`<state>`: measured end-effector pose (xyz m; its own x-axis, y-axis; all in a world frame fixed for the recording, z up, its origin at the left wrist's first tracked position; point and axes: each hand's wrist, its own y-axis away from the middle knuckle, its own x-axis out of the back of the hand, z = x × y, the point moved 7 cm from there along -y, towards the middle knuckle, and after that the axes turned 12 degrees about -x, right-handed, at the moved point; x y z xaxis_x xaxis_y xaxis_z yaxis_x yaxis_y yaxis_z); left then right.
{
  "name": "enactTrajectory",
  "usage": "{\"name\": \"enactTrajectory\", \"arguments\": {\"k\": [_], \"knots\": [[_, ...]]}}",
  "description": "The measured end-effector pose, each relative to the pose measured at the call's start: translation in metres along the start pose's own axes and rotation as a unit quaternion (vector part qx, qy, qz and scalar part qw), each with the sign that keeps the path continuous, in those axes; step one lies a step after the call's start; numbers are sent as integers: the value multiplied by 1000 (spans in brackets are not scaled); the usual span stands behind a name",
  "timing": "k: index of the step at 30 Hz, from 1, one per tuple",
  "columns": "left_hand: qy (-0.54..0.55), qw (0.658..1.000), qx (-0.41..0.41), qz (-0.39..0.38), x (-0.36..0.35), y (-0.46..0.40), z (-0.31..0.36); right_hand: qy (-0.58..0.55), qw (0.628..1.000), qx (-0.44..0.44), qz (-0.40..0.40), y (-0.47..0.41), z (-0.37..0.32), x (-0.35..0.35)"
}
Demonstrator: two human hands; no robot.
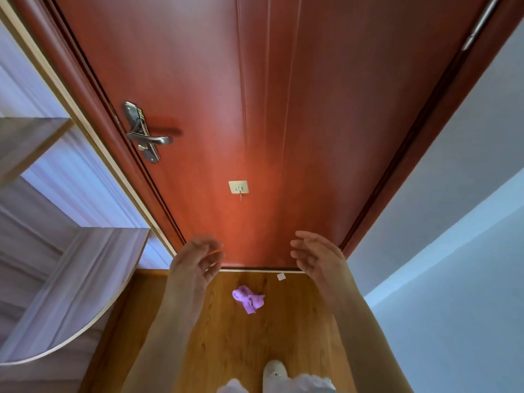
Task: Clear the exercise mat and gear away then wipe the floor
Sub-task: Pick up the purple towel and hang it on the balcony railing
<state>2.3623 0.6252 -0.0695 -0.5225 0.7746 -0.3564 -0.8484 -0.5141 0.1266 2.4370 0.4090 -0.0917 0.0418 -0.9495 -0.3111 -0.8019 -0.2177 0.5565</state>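
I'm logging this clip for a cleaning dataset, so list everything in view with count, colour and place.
door: one, red-brown, ahead, shut
door handle: one, silver, door's left side
hook: one, pale plate, low on door
cloth: one, purple, crumpled on floor by door
paper scrap: one, white, floor by threshold
floor: wooden, brown
shelves: pale wood, left
wall: pale blue, right
slipper: one, white, bottom
left hand: empty, fingers loose
right hand: empty, fingers loose

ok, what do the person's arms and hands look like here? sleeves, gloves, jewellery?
Both forearms are bare right down to the frame's lower edge: no sleeves in view. The left hand and right hand wear no gloves; no rings, watch or bands show. The left hand's fingers are motion-blurred.
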Motion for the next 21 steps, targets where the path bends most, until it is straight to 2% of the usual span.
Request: {"name": "enactTrajectory", "arguments": {"k": [6, 11, 18, 21], "knots": [[-13, 997, 41, 68, 16, -24, -55, 11, 997, -78, -8, -60, 22, 11], [-59, 987, 95, 113, 32, -45, -98, 33, 989, -146, 16, -106, 39, 20], [-111, 978, 156, 88, 30, -102, -176, 64, 980, -183, 33, -190, 67, 23], [-129, 977, 167, 33, 25, -141, -214, 88, 975, -200, 42, -228, 93, 23]]}}
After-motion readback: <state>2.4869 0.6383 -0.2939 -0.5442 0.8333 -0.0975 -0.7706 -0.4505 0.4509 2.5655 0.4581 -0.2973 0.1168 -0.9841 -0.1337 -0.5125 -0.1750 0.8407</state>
